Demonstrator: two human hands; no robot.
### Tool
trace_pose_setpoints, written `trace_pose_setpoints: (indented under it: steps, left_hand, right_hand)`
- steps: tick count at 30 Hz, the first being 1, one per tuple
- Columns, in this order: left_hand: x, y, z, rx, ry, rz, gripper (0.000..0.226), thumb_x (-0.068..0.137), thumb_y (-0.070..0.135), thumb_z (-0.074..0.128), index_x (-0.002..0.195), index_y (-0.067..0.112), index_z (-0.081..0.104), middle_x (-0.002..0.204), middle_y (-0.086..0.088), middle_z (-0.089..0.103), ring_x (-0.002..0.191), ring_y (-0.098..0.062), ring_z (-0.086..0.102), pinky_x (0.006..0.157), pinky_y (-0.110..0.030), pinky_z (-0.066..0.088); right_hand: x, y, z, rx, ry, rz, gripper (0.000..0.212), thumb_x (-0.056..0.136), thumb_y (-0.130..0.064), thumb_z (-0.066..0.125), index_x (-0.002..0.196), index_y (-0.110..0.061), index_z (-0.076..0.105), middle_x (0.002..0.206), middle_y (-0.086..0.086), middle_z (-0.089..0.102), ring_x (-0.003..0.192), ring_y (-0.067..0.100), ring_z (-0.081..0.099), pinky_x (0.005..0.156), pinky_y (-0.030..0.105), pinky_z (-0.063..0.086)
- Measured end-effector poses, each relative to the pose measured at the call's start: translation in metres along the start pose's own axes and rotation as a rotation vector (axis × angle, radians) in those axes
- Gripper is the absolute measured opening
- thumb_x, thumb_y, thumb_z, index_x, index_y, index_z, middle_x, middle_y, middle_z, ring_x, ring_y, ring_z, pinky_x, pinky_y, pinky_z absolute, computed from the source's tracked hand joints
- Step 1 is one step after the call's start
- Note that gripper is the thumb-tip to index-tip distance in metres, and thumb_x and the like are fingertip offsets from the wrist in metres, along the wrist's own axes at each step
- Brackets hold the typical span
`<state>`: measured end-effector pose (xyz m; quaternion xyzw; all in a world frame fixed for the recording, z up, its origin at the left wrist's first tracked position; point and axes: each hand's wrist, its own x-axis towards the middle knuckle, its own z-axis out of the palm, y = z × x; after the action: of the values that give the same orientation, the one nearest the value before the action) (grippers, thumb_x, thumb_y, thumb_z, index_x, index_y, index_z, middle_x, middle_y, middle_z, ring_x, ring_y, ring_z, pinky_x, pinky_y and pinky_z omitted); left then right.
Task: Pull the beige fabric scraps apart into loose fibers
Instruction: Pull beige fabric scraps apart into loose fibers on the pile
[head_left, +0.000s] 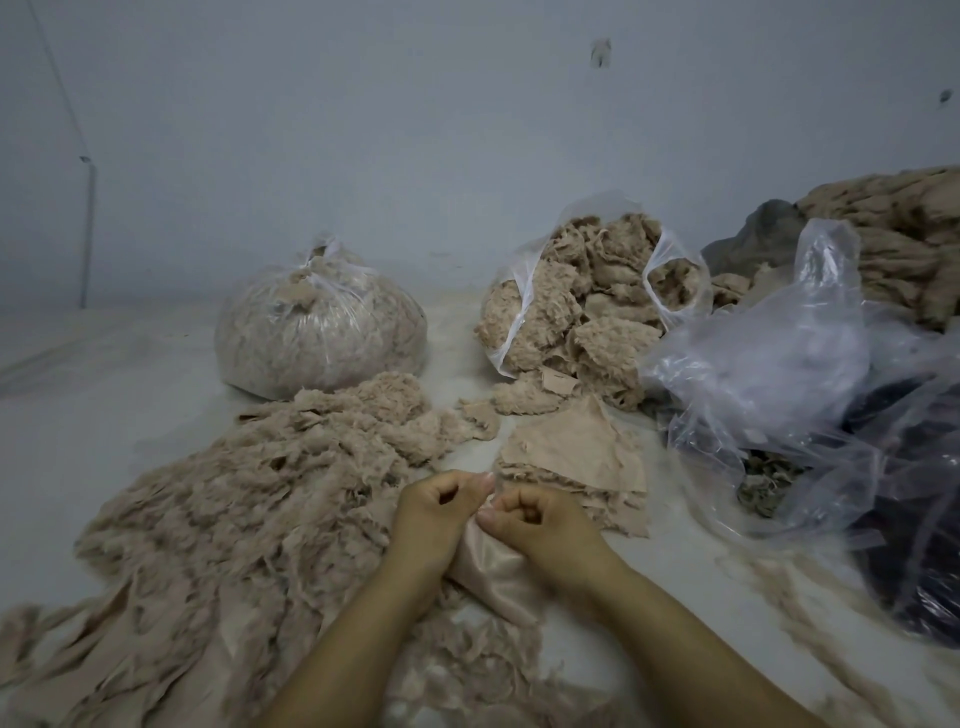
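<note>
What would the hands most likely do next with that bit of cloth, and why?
Probably draw apart sideways to tear it. The left hand and right hand both pinch the top edge of one smooth beige scrap, fingers close together, and it looks whole, unlike the shredded fiber pile beside it.

No legible text, labels, brands or numbers anywhere: bags, fabric scraps and wall all unmarked.
</note>
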<state>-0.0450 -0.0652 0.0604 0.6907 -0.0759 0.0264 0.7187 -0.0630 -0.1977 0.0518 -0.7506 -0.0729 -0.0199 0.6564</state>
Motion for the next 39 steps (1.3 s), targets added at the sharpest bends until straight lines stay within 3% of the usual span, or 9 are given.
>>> trace_pose_setpoints:
  steps: [8, 11, 15, 17, 21, 23, 28, 33, 39]
  left_hand:
    - [0.006, 0.004, -0.005, -0.088, 0.212, -0.018, 0.012, 0.087, 0.012, 0.065, 0.079, 0.007, 0.072, 0.073, -0.011, 0.069, 0.072, -0.023, 0.061, 0.071, -0.035, 0.050]
    - [0.007, 0.005, -0.004, -0.125, 0.261, 0.004, 0.018, 0.087, 0.011, 0.064, 0.071, 0.005, 0.069, 0.070, -0.014, 0.060, 0.067, -0.022, 0.053, 0.067, -0.036, 0.045]
    - [0.010, 0.007, -0.006, -0.091, 0.304, 0.041, 0.008, 0.085, 0.011, 0.066, 0.082, 0.012, 0.073, 0.064, 0.003, 0.067, 0.060, -0.008, 0.059, 0.062, -0.025, 0.050]
    - [0.012, 0.008, -0.009, -0.060, 0.299, 0.025, 0.008, 0.086, 0.010, 0.066, 0.086, 0.008, 0.073, 0.053, 0.003, 0.063, 0.047, -0.006, 0.052, 0.048, -0.026, 0.049]
    - [0.027, 0.018, -0.042, -0.157, 0.538, 0.007, 0.015, 0.093, 0.008, 0.056, 0.090, 0.009, 0.070, 0.045, 0.007, 0.056, 0.035, -0.001, 0.042, 0.036, -0.019, 0.041]
    - [0.030, 0.022, -0.048, -0.076, 0.437, 0.039, 0.019, 0.095, 0.014, 0.053, 0.092, 0.007, 0.070, 0.045, 0.009, 0.052, 0.039, -0.003, 0.046, 0.042, -0.021, 0.042]
    - [0.011, 0.023, -0.001, 0.112, -0.120, 0.055, 0.025, 0.097, 0.034, 0.047, 0.088, 0.020, 0.065, 0.079, 0.004, 0.067, 0.070, -0.012, 0.061, 0.062, -0.027, 0.049]
    - [0.018, 0.014, 0.000, 0.142, 0.041, 0.135, 0.026, 0.096, 0.019, 0.050, 0.073, 0.011, 0.058, 0.067, -0.004, 0.054, 0.062, -0.015, 0.047, 0.055, -0.024, 0.038]
    - [0.034, 0.025, -0.007, 0.262, 0.133, 0.142, 0.030, 0.097, 0.021, 0.050, 0.069, 0.014, 0.057, 0.062, 0.002, 0.052, 0.051, -0.002, 0.049, 0.047, -0.018, 0.042]
  right_hand:
    - [0.001, -0.008, 0.008, 0.008, -0.006, -0.123, 0.024, 0.090, -0.005, 0.060, 0.070, -0.016, 0.059, 0.062, -0.013, 0.052, 0.060, -0.001, 0.045, 0.059, 0.013, 0.037]
    - [0.000, -0.011, 0.012, 0.076, -0.002, -0.108, 0.023, 0.091, -0.005, 0.060, 0.070, -0.015, 0.060, 0.067, -0.004, 0.054, 0.063, 0.005, 0.047, 0.061, 0.017, 0.039]
    - [0.000, -0.017, 0.013, 0.089, -0.038, -0.095, 0.024, 0.091, -0.005, 0.060, 0.069, -0.015, 0.061, 0.067, -0.002, 0.055, 0.064, 0.007, 0.047, 0.060, 0.019, 0.039]
    - [-0.002, -0.018, 0.010, 0.112, -0.060, -0.077, 0.026, 0.091, -0.005, 0.059, 0.068, -0.015, 0.061, 0.062, -0.005, 0.055, 0.059, 0.006, 0.046, 0.056, 0.017, 0.038]
    - [-0.006, -0.019, -0.009, 0.210, -0.021, -0.071, 0.027, 0.093, -0.009, 0.056, 0.067, -0.014, 0.055, 0.052, -0.011, 0.047, 0.046, 0.001, 0.039, 0.045, 0.012, 0.032]
    - [-0.001, -0.020, -0.013, 0.165, 0.083, -0.101, 0.027, 0.095, -0.013, 0.055, 0.068, -0.014, 0.052, 0.055, -0.009, 0.044, 0.050, 0.003, 0.037, 0.048, 0.012, 0.032]
    - [0.017, -0.023, -0.001, 0.013, 0.194, -0.182, 0.021, 0.098, -0.018, 0.050, 0.080, -0.008, 0.055, 0.064, 0.000, 0.052, 0.059, 0.008, 0.045, 0.058, 0.022, 0.039]
    - [0.027, -0.027, -0.015, -0.138, 0.442, -0.226, 0.022, 0.094, -0.026, 0.057, 0.073, -0.030, 0.062, 0.065, -0.015, 0.062, 0.061, -0.007, 0.053, 0.056, 0.008, 0.038]
    - [0.038, -0.032, -0.028, -0.188, 0.509, -0.266, 0.023, 0.092, -0.028, 0.060, 0.073, -0.041, 0.063, 0.070, -0.030, 0.064, 0.072, -0.013, 0.056, 0.062, 0.002, 0.038]
